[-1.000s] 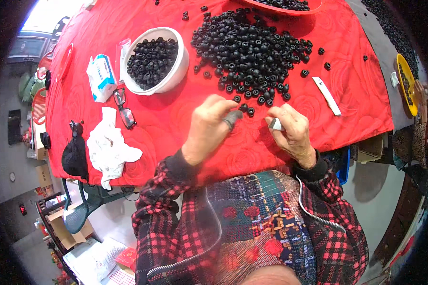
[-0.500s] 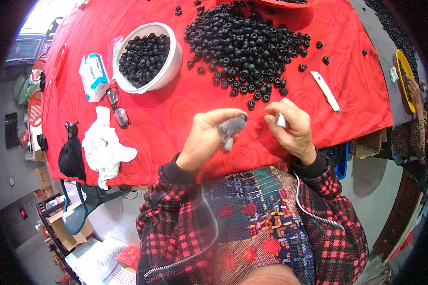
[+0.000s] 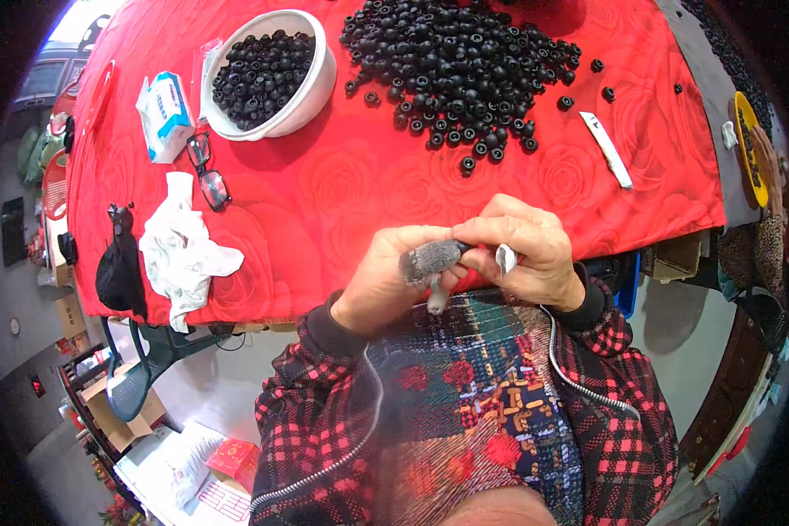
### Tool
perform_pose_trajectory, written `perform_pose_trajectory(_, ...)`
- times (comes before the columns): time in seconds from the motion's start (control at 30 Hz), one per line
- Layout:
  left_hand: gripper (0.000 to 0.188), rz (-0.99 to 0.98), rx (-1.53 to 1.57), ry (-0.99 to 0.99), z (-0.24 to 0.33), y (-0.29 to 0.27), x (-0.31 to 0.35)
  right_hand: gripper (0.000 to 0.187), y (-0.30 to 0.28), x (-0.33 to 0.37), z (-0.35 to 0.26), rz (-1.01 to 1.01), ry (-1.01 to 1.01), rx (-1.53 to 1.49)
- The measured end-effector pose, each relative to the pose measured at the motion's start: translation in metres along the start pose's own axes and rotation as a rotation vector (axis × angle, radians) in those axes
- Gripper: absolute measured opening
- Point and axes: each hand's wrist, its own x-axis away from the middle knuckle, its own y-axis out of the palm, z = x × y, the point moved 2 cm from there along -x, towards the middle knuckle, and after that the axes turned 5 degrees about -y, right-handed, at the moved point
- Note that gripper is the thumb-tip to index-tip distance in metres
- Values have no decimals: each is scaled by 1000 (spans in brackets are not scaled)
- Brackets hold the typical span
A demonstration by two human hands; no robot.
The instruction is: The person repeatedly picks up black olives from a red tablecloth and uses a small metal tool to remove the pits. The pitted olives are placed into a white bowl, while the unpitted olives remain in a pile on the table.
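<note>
My left hand (image 3: 386, 273) is closed in a pinch, a worn grey covering (image 3: 431, 261) over one of its digits. A small black round piece (image 3: 461, 249), partly hidden, sits at its fingertips, like those in the pile. My right hand (image 3: 528, 245) meets it there, its fingers touching the piece, and is also curled around a slim white tool (image 3: 505, 258) of which only an end shows. Both hands are together above the table's near edge. A large pile of black hollow pieces (image 3: 451, 70) lies beyond them.
Left of the pile stands a white bowl (image 3: 324, 74) full of black pieces. Eyeglasses (image 3: 212, 186), a blue-white box (image 3: 168, 118), a white cloth (image 3: 180, 250) and a black item (image 3: 121, 272) lie on the red tablecloth (image 3: 316, 228). A white cutter-like strip (image 3: 607, 151) lies at right. Someone works by a yellow tray (image 3: 749, 149).
My hands have come together and nearer to my body; my right fingers now touch the black piece held in my left. The table's things appear slightly higher in view.
</note>
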Motion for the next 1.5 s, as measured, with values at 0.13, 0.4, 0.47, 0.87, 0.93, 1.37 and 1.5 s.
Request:
perform_pose_trajectory(0.13, 23, -16, -33, 127, -1, 7, 8, 30, 0, -1, -7, 56, -125, 55)
perform_pose_trajectory(0.4, 21, 101, -274, 350, 2, 13, 11, 29, -1, 5, -9, 43, -146, 182)
perform_pose_trajectory(0.47, 20, 104, -344, 417, 3, 11, 11, 29, -6, 7, -11, 39, -24, 147)
perform_pose_trajectory(0.87, 21, 120, -424, 490, 2, 10, 5, 16, -8, 3, -3, -100, 238, 135)
perform_pose_trajectory(0.93, 21, 116, -427, 466, 1, 9, 4, 16, -7, 3, -1, -111, 232, 135)
perform_pose_trajectory(1.37, 23, 111, -416, 368, -3, 4, 2, 16, -13, 1, 3, -197, 215, 75)
perform_pose_trajectory(1.5, 24, 111, -280, 267, -5, 6, 4, 16, -14, 2, 7, -199, 192, 51)
